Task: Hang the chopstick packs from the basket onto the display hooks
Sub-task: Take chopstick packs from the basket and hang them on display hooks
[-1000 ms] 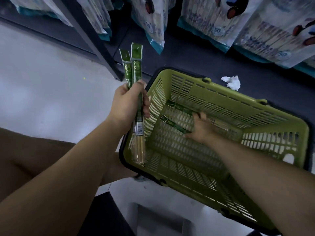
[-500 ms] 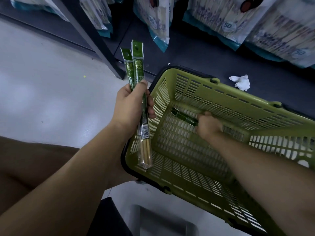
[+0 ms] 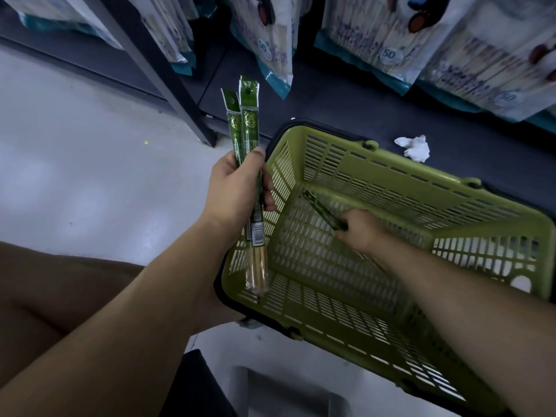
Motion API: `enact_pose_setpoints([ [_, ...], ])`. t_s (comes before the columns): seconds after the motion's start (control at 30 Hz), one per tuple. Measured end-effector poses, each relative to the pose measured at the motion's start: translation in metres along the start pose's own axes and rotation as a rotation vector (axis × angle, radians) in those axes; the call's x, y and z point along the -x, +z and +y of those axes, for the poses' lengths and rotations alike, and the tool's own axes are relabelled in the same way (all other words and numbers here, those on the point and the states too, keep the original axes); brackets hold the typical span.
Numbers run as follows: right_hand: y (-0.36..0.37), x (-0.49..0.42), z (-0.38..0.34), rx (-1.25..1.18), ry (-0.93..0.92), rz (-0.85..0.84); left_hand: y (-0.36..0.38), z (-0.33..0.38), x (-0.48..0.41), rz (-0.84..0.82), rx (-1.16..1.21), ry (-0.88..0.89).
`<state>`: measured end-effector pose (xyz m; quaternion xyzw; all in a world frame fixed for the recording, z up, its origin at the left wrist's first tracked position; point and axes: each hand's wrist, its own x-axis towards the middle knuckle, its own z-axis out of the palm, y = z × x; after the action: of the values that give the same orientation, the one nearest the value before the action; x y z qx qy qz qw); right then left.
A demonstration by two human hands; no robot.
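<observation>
My left hand (image 3: pixel 234 191) grips two long green chopstick packs (image 3: pixel 245 124) upright, just left of the green basket (image 3: pixel 391 311); their clear lower ends with pale sticks hang below my fist. Inside the basket, my right hand (image 3: pixel 359 233) is curled around one more green chopstick pack (image 3: pixel 320 209), whose free end sticks out up and to the left, just above the basket floor. The basket floor around my hand is bare mesh.
The basket sits on a dark low shelf base (image 3: pixel 346 94), with a crumpled white tissue (image 3: pixel 415 147) behind it. Large white and teal bags (image 3: pixel 385 34) hang above. A grey shelf post (image 3: pixel 168 73) slants down at left. Pale floor (image 3: pixel 75 176) lies left.
My right hand closed on a pack at the basket bottom and has drawn it toward me. The left hand with its two packs has stayed in place.
</observation>
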<state>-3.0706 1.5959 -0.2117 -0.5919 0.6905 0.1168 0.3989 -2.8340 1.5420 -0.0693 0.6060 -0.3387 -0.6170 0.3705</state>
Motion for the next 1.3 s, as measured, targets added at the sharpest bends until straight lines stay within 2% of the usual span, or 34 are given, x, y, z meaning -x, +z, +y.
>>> enact_pose_setpoints([
  [0.17, -0.065, 0.046, -0.038, -0.318, -0.078, 0.095, 0.012, 0.004, 0.010, -0.014, -0.141, 0.009],
  [0.23, -0.100, 0.076, -0.058, -0.378, -0.143, 0.099, 0.024, 0.002, 0.020, -0.069, -0.158, -0.010],
  [0.33, -0.144, 0.122, -0.084, -0.528, -0.241, 0.089, 0.045, 0.007, 0.039, -0.204, -0.063, -0.056],
  [0.47, -0.183, 0.171, -0.101, -0.599, -0.310, 0.210, 0.075, 0.042, 0.063, -0.317, 0.050, -0.043],
  [0.57, -0.204, 0.199, -0.106, -0.578, -0.383, 0.361, 0.093, 0.075, 0.078, -0.328, 0.113, 0.061],
  [0.77, -0.235, 0.243, -0.109, -0.758, -0.440, 0.687, 0.115, 0.133, 0.104, -0.387, 0.069, 0.252],
  [0.93, -0.256, 0.285, -0.105, -0.667, -0.529, 0.749, 0.115, 0.163, 0.127, -0.494, 0.020, 0.375],
  [1.1, -0.278, 0.321, -0.107, -0.739, -0.582, 0.733, 0.124, 0.195, 0.148, -0.502, 0.024, 0.499],
  [1.3, -0.323, 0.361, -0.107, -0.733, -0.643, 0.991, 0.149, 0.254, 0.164, -0.604, 0.002, 0.756],
])
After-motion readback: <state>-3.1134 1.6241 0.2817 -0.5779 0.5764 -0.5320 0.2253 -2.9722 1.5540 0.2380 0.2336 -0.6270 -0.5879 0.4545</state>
